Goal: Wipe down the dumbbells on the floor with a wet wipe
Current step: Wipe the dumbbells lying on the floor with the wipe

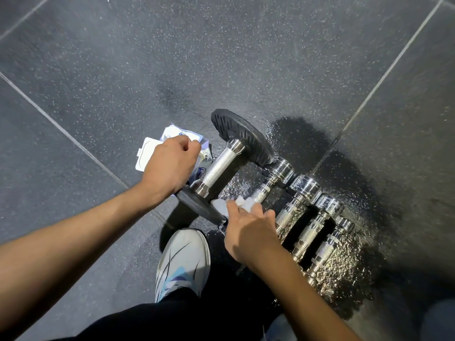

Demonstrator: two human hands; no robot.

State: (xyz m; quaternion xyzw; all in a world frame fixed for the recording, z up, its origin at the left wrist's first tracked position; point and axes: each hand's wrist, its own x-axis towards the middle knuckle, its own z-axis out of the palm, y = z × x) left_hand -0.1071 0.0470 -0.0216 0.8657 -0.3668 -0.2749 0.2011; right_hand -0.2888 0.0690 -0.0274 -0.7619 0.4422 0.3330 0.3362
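Dark grey speckled floor tiles [98,70] hold one big dumbbell [220,166] with black plates. Four small shiny dumbbells [288,212] lie side by side just to its right on a wet patch [344,267]. The right hand [248,232] holds a scrunched white wet wipe [220,205] at the near black plate, right by the first small dumbbell. The left hand [170,163] is curled over a pack of wipes [172,131] beside the big dumbbell, but I cannot tell if it grips the pack, and a white shoe [183,262] stands close by.
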